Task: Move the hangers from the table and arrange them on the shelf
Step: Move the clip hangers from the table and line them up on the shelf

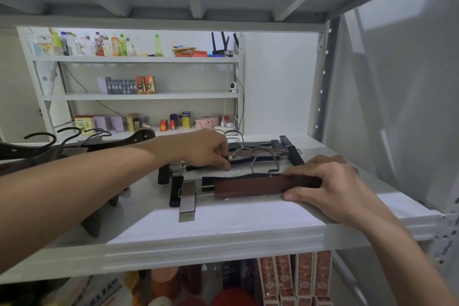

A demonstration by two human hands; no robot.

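Two clip hangers in hand on the white shelf (223,226): brown wooden hanger (250,187) nearest the shelf's front edge, right hand (330,181) curled round its right end; dark hanger (248,156) just behind, pinched by left hand (206,149). Risks, judged: steel clip (187,200) overhanging toward that edge, liable to slide off under a nudge; wire hooks (260,156) of the two apt to snag.

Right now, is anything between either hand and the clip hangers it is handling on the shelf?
Nothing visible. The right hand already grips the brown clip hanger lying on the shelf, and the left hand pinches a dark hanger in the pile behind.
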